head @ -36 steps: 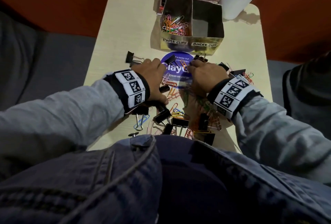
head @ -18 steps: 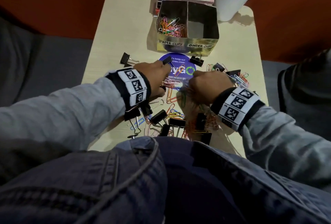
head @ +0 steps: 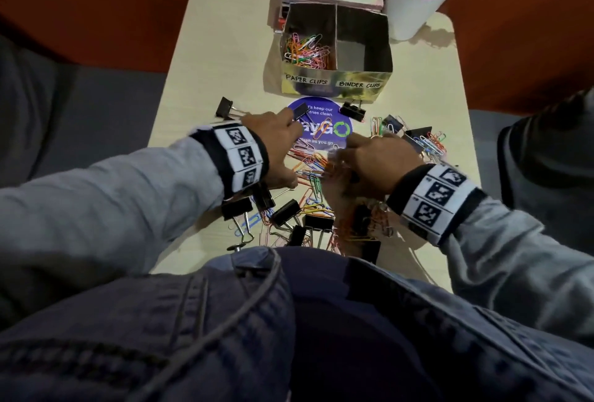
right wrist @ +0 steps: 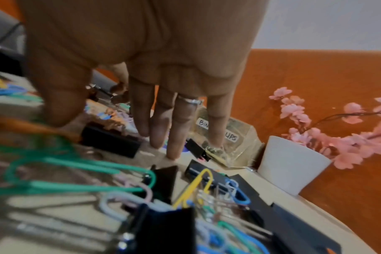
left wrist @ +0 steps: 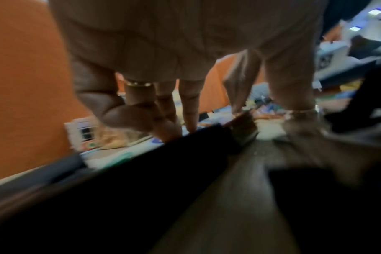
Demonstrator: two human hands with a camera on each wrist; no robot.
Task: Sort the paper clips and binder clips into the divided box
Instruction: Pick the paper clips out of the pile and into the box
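We see a small pale bench [head: 205, 57] against an orange wall [head: 128, 0]. At its far edge stands the divided box [head: 334, 83]: coloured paper clips [head: 305, 51] lie in its left compartment. More paper clips and black binder clips [head: 286, 212] are scattered near us around a round purple sticker [head: 337, 119]. Our left hand [head: 273, 138] and right hand [head: 373, 160] rest on this pile with fingers [right wrist: 174, 137] extended, gripping nothing. A white cup [head: 411, 3] with pink flowers [right wrist: 315, 134] stands beside the box.

Small beige table [head: 225, 48] against an orange wall [head: 128, 0], dim light
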